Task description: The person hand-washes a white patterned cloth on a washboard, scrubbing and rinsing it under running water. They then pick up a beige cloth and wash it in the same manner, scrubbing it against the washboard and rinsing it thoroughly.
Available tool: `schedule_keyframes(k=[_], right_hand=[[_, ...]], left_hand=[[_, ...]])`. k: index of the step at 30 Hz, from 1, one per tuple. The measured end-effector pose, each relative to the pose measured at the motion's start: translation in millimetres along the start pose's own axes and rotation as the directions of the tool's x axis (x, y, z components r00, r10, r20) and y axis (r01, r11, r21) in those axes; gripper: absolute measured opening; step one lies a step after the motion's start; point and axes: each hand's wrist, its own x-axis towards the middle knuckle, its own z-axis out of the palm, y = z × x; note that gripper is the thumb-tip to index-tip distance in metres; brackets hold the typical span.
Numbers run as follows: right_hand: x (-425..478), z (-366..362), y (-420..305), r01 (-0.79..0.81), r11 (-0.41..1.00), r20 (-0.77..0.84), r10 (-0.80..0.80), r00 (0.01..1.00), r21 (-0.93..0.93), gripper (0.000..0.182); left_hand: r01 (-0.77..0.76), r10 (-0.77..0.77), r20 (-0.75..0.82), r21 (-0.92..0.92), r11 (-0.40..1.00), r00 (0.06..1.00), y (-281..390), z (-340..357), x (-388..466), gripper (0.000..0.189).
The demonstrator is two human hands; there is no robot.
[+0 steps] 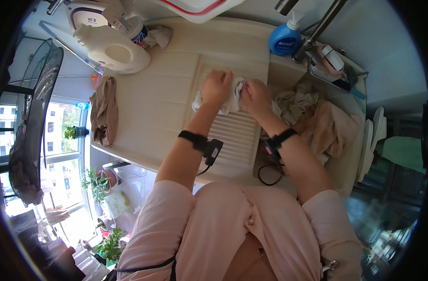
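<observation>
A white wet cloth (228,105) lies bunched on the upper part of the ribbed washboard (231,140), which is moulded into the cream laundry sink. My left hand (216,87) grips the cloth from the left, fingers curled. On the other side, my right hand (255,96) holds a fold of it, fingers bent; its fingertips are partly hidden. A small gap with raised white fabric shows between the hands. To the right, the basin holds a pale greenish cloth (296,103) and a beige-pink cloth (331,128).
A brown cloth (105,110) lies at the counter's left edge. A large cream plastic jug (112,51) stands back left. A blue pump bottle (285,39) is beside the metal faucet (305,49) at the back. A rack (330,79) holds brushes at right.
</observation>
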Motion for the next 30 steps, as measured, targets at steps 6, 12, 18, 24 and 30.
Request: schedule_keyframes(k=[6, 12, 18, 24, 30], right_hand=[[-76.3, -52.0, -5.8, 0.284, 0.953, 0.182, -0.3, 0.937, 0.108, 0.022], [-112.7, -74.7, -18.4, 0.345, 0.939, 0.252, -0.334, 0.908, 0.0, 0.027], [-101.8, -116.9, -25.4, 0.007, 0.99, 0.058, -0.016, 0.998, 0.142, 0.02], [-74.9, -192.8, 9.5, -0.145, 0.603, -0.102, 0.356, 0.929, 0.785, 0.017], [-36.4, -171.0, 3.7, -0.175, 0.074, 0.084, 0.658, 0.749, 0.982, 0.018]], left_hand=[[0.327, -0.286, 0.384, -0.046, 0.944, 0.878, -25.7, -77.4, -64.7, 0.045], [0.58, -0.523, 0.271, -0.528, 0.621, 0.808, -9.7, -106.8, -92.9, 0.046], [0.349, -0.461, 0.292, -0.936, 0.041, 0.838, -52.1, -134.1, -73.2, 0.055], [0.242, -0.561, 0.099, -0.952, 0.186, 0.822, -55.3, -181.1, -71.5, 0.041], [0.092, -0.563, -0.149, -0.922, 0.377, 0.813, -55.5, -199.6, -63.1, 0.025]])
